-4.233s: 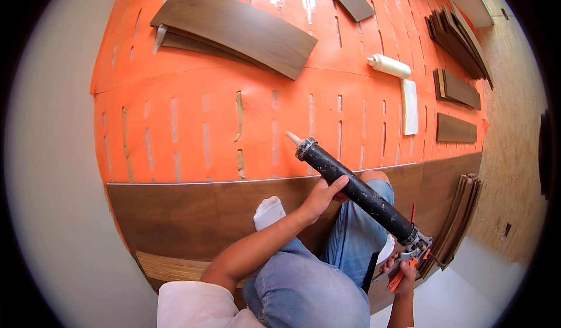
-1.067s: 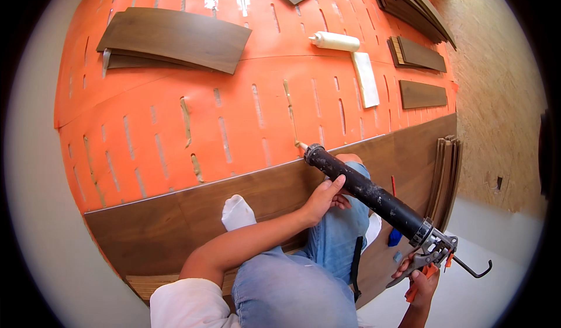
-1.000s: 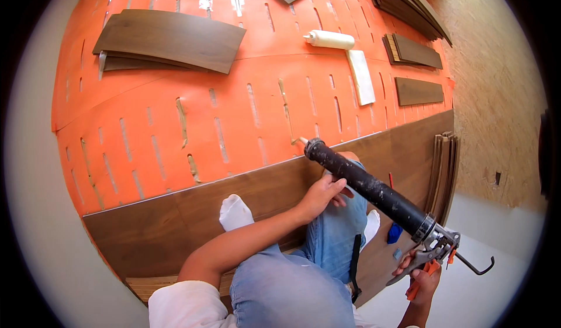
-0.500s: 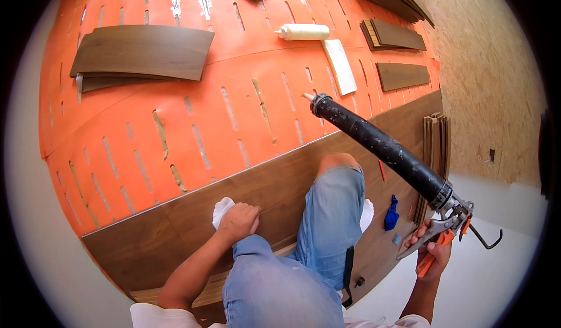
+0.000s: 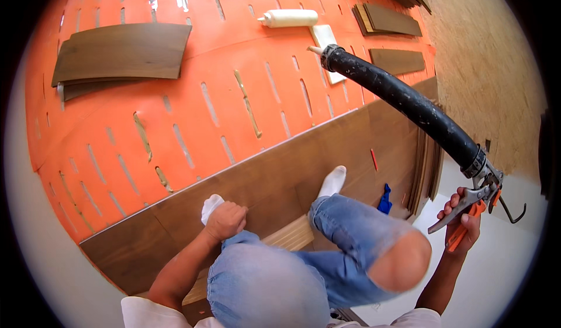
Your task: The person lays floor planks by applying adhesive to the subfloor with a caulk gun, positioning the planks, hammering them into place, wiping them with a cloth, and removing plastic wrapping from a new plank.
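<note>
Head view, and the right hand [image 5: 461, 223] has the caulk gun [image 5: 403, 101] at the right of the frame, fingers wrapped tight round its handle! The left hand [image 5: 227, 220] is curled into a loose fist beside the white sock [image 5: 210, 208], lower left; whether anything sits inside, I cannot tell. Progress check: tan beads [image 5: 246, 103] fill several slots in the orange mat [image 5: 222, 59], middle and lower left, while plenty more carry none. Partly done, I'd judge. Boards [image 5: 280, 176] are laid below the mat's lower edge; loose planks [image 5: 125, 50] lie on it at upper left. And the caulk gun's line: its long axis slants from lower right to upper centre, nozzle [image 5: 314, 50] leading, aimed left and slightly up. Its front end crosses the white pad [image 5: 325, 34], below the white bottle [image 5: 290, 18]; that tip looks raised off the mat.
</note>
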`<state>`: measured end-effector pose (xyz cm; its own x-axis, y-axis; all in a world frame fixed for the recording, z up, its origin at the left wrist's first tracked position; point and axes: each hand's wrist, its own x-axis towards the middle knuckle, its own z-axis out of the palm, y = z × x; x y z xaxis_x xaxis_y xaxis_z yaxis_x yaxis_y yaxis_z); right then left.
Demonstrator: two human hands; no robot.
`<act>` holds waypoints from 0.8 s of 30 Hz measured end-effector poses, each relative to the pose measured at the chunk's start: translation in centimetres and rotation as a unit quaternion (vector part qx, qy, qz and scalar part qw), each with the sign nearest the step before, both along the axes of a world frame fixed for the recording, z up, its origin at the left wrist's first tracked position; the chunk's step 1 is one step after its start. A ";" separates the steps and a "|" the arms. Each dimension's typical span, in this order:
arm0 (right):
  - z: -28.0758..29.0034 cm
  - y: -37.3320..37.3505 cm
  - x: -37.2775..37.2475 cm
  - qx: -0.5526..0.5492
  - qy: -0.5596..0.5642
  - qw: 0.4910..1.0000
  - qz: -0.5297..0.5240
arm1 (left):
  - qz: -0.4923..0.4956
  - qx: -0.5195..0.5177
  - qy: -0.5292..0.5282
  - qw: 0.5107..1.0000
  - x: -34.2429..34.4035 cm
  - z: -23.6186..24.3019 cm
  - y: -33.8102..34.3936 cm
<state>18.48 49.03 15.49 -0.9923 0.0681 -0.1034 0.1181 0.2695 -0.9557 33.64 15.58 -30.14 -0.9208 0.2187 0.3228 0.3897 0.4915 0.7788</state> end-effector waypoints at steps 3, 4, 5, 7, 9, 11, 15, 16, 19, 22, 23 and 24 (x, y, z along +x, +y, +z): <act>-0.7 0.6 -0.3 -0.029 -0.004 0.999 0.019 | -0.002 -0.008 0.006 1.000 0.3 0.5 -0.2; -1.0 0.7 -0.8 -0.039 -0.007 0.999 0.029 | -0.002 -0.010 0.005 1.000 0.4 0.6 -0.1; -1.6 1.2 -1.4 -0.063 -0.012 0.997 0.043 | -0.001 -0.015 0.001 1.000 0.7 0.4 -0.1; -2.8 1.2 -3.8 -0.099 -0.040 0.993 0.050 | -0.012 -0.021 -0.001 1.000 0.7 -0.2 -0.3; -3.6 1.3 -6.9 -0.126 -0.073 0.988 0.060 | -0.005 -0.029 -0.015 0.999 0.5 0.5 -0.4; -4.7 1.4 -8.9 -0.141 -0.090 0.983 0.078 | 0.003 -0.018 -0.014 1.000 0.3 0.9 -0.6; -8.2 2.9 -13.7 -0.210 -0.128 0.961 0.126 | 0.014 -0.029 -0.037 0.999 0.2 2.0 -0.5; -9.7 3.1 -15.0 -0.241 -0.131 0.952 0.136 | 0.001 -0.047 -0.075 0.996 0.3 2.5 -0.5; -13.6 2.3 -19.4 -0.312 -0.145 0.924 0.166 | 0.024 -0.056 -0.071 0.996 -0.2 3.2 -0.3; -17.7 1.1 -25.3 -0.358 -0.170 0.899 0.189 | 0.039 -0.073 -0.089 0.993 -0.5 3.5 0.1; -19.5 0.2 -27.2 -0.385 -0.181 0.885 0.188 | 0.045 -0.079 -0.097 0.991 -0.3 3.6 0.2; -20.9 -0.8 -28.8 -0.401 -0.189 0.875 0.194 | 0.047 -0.079 -0.103 0.990 -0.6 3.6 0.4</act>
